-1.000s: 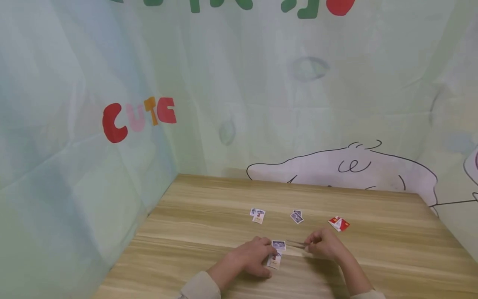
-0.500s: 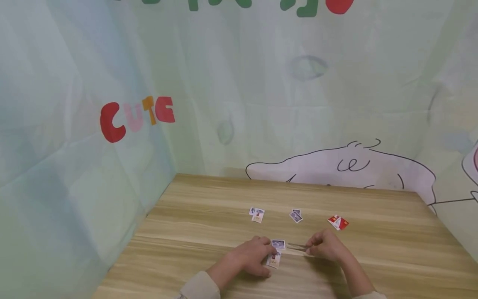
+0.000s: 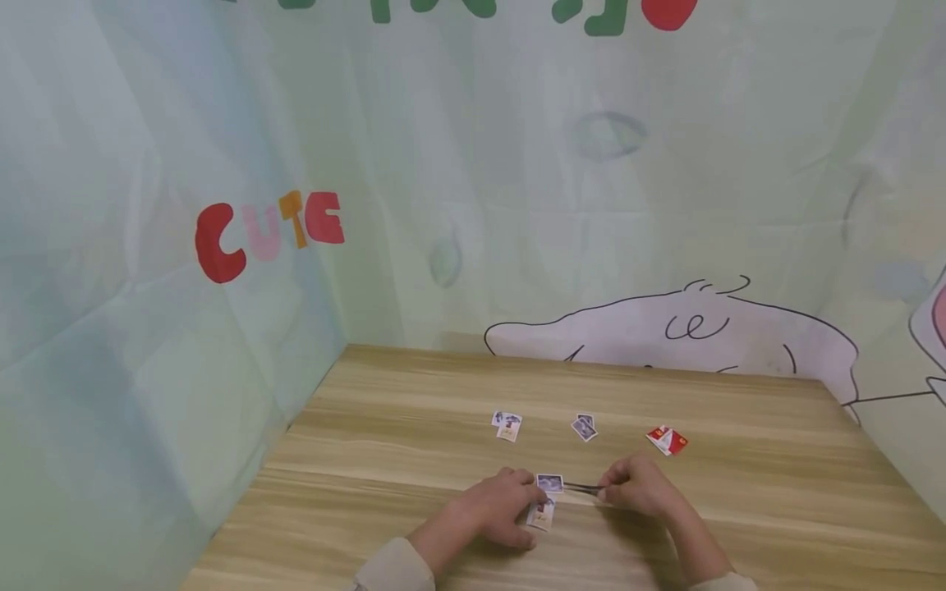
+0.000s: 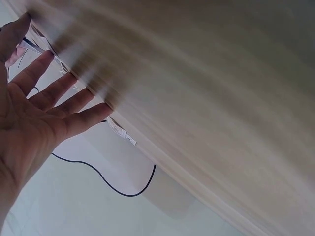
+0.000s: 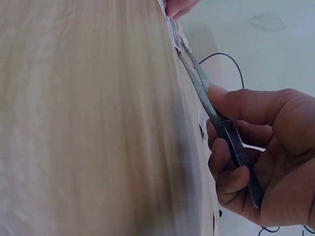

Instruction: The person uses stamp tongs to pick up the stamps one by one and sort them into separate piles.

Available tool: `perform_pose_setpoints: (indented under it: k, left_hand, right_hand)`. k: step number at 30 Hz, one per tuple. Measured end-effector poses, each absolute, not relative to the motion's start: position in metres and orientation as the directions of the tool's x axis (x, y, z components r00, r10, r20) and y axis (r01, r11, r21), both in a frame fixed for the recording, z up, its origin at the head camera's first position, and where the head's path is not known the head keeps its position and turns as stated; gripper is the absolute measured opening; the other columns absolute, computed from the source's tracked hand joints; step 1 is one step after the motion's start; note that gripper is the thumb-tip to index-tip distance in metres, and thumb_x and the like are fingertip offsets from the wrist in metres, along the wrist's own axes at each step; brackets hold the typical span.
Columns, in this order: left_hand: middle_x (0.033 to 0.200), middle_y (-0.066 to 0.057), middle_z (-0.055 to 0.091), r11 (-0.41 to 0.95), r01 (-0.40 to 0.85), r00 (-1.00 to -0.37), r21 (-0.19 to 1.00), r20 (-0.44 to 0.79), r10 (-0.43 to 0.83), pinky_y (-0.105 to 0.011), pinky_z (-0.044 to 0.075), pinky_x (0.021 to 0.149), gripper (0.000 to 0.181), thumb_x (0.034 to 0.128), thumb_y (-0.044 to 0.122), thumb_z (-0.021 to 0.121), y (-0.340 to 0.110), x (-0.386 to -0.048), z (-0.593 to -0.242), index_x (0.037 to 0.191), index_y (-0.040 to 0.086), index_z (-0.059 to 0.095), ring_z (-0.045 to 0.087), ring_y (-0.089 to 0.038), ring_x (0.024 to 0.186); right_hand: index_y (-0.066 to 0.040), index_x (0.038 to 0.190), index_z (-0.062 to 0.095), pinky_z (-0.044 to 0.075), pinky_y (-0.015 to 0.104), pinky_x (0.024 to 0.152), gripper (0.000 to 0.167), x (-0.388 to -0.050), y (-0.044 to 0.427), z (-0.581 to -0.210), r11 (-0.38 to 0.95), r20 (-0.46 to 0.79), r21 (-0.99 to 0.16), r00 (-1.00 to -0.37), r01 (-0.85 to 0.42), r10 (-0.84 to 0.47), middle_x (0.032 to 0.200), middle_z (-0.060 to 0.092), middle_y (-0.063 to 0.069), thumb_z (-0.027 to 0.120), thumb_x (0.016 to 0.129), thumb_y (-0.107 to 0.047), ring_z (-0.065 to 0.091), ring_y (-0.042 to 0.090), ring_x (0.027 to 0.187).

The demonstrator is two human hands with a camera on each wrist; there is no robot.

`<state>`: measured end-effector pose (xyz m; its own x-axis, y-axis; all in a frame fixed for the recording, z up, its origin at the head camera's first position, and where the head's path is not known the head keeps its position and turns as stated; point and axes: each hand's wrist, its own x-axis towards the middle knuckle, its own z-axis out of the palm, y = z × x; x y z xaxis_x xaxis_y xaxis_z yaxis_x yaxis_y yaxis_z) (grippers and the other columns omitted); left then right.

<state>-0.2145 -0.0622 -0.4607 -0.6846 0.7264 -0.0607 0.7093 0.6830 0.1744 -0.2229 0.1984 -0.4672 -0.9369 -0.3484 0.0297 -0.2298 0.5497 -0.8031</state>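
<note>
In the head view my right hand holds a pair of metal tweezers, pinched between thumb and fingers. Their tips reach the right edge of a small grey-purple stamp with a white border. The right wrist view shows the tweezers with a narrow gap between the tips, right at the stamp; whether they grip it I cannot tell. My left hand rests on the table, its fingers spread and fairly straight in the left wrist view. Its fingertips touch a beige stamp just below the grey one, partly covering it.
Farther back on the wooden table lie three small overlapping groups: beige and blue stamps, grey stamps and red-and-white stamps. A printed cloth backdrop rises behind the table and along its left side.
My right hand has shifted slightly left, bringing the tweezers' tips to the grey stamp's edge. The tweezers' arms have drawn closer together. My left hand has stayed in place.
</note>
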Motion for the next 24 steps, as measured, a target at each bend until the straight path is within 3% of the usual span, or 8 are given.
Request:
perform_pose_setpoints:
  k: [17, 24]
  left_hand:
    - [0.119, 0.000, 0.052, 0.688, 0.701, -0.689, 0.187, -0.070, 0.721, -0.030, 0.045, 0.086, 0.054, 0.0711, 0.041, 0.074, -0.0649, -0.2165, -0.4602, 0.119, 0.020, 0.060, 0.049, -0.018, 0.104]
    - [0.114, 0.002, 0.053, 0.674, 0.709, -0.678, 0.209, -0.061, 0.732, -0.027, 0.044, 0.085, 0.054, 0.0707, 0.040, 0.075, -0.0630, -0.2159, -0.4591, 0.118, 0.019, 0.061, 0.049, -0.014, 0.099]
  right_hand:
    - [0.003, 0.075, 0.066, 0.042, 0.026, 0.054, 0.003, -0.2249, 0.1924, -0.4714, 0.562, 0.062, -0.779, -0.927, -0.277, -0.371, 0.066, 0.059, 0.000, 0.065, 0.075, 0.001, 0.050, 0.016, 0.061]
    - [-0.002, 0.077, 0.066, 0.042, 0.031, 0.058, 0.007, -0.2249, 0.1989, -0.4689, 0.598, 0.037, -0.780, -0.968, -0.183, -0.249, 0.069, 0.057, 0.001, 0.062, 0.075, 0.003, 0.049, 0.017, 0.065]
